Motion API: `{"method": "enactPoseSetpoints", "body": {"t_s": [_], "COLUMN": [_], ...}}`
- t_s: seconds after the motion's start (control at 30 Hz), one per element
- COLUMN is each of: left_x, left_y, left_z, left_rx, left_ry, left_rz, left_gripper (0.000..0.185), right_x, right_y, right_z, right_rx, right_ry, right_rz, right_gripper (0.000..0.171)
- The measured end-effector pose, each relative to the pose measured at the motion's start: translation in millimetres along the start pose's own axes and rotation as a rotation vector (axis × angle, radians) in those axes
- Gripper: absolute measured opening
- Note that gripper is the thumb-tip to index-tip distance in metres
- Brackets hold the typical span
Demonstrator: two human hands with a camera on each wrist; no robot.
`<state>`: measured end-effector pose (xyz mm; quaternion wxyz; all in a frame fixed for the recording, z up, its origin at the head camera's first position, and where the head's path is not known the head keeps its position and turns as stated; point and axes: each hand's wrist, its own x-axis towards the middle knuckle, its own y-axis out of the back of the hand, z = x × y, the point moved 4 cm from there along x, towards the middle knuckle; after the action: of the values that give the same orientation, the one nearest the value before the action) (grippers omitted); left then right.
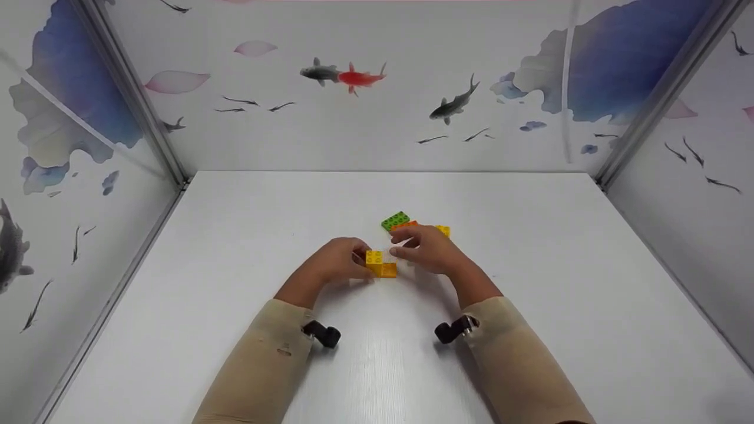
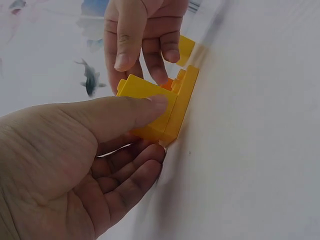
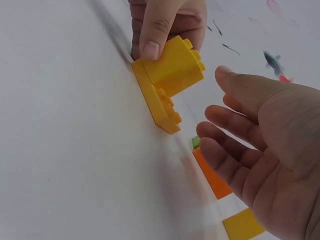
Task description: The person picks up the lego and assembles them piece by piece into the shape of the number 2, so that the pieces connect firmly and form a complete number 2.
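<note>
My left hand [image 1: 337,259] holds a tall yellow toy building brick [image 3: 174,67], thumb on its near side. The yellow brick sits upright on one end of a flat yellow-orange brick [image 3: 152,99], whose other end shows bare studs. In the left wrist view, the thumb presses the yellow brick while curled fingers [image 2: 125,182] lie along its far side and underneath. My right hand [image 1: 433,250] hovers just right of the bricks with nothing in it. Its fingers are loosely bent, and a gap separates them from the thumb in the right wrist view.
Beyond the right hand lie a green studded brick [image 1: 395,221], an orange brick [image 3: 212,172] partly covered by the fingers, and another yellow brick [image 3: 243,225]. All are on the white table [image 1: 377,365], which has printed panels [image 1: 377,129] behind and at both sides.
</note>
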<state>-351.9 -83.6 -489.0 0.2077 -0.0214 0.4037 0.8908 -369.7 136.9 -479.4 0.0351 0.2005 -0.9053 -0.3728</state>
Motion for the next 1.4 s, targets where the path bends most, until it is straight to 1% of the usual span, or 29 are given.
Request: {"method": "enactPoseSetpoints", "body": {"t_s": [0.13,0.27,0.47,0.7,0.9,1.0,1.17,1.4], "left_x": [1.4,3.3,5.6,6.0,5.4,5.2,3.8,2.9], "left_y": [-0.1,-1.2,-3.1,-3.9,-3.0,-1.8,-0.1,0.5], "left_z": [0.9,2.5,3.5,2.1,2.8,3.0,2.5,1.9], "left_rx": [-0.016,-0.057,-0.099,-0.079,-0.090,-0.096,-0.097,-0.096], "left_ry": [0.010,0.010,0.001,0.001,0.012,0.013,0.008,0.013], "left_rz": [0.001,0.002,0.002,0.001,-0.004,0.003,0.021,0.024], "left_gripper": [0.043,0.042,0.039,0.039,0.039,0.038,0.034,0.033], "right_x": [1,2,3,9,17,22,32,38], "right_y": [10,18,26,32,35,33,28,22], "right_z": [12,21,32,39,37,34,30,30], "right_rx": [0.020,0.047,0.056,0.052,0.027,0.004,-0.034,-0.063], "right_ry": [-0.108,-0.162,-0.195,-0.205,-0.226,-0.240,-0.240,-0.258], "right_rz": [0.061,0.093,0.119,0.141,0.132,0.107,0.060,0.051], "right_gripper": [0.044,0.047,0.050,0.054,0.057,0.054,0.050,0.047]}}
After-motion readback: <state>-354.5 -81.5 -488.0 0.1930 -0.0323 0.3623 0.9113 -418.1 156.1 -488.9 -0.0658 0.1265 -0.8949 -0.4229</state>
